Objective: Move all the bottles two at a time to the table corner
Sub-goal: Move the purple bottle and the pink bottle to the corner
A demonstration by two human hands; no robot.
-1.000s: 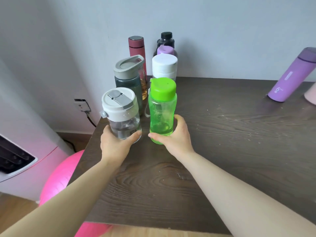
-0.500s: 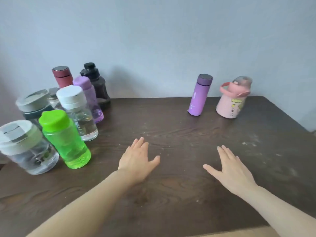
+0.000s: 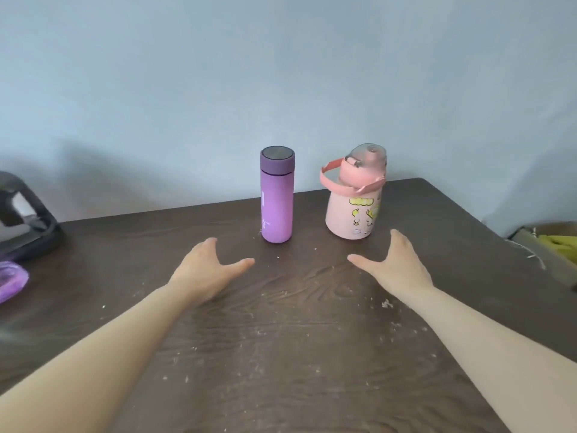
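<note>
A tall purple flask (image 3: 276,201) stands upright near the back edge of the dark wooden table (image 3: 281,354). To its right stands a squat pink bottle (image 3: 354,201) with a pink strap and a clear lid. My left hand (image 3: 207,270) hovers open just in front and left of the purple flask, apart from it. My right hand (image 3: 396,264) is open just in front and right of the pink bottle, not touching it. At the far left edge I see the base of a black bottle (image 3: 25,226) and a blurred purple bottle (image 3: 11,281).
A pale wall rises behind the table. The table's right edge runs diagonally at the right, with a cardboard box (image 3: 549,242) holding something yellow beyond it. Light crumbs and scuffs speckle the wood.
Both hands let go of the clear and green bottles at the left corner and reached right. The view swung right, so the purple flask and pink bottle now sit centre.
</note>
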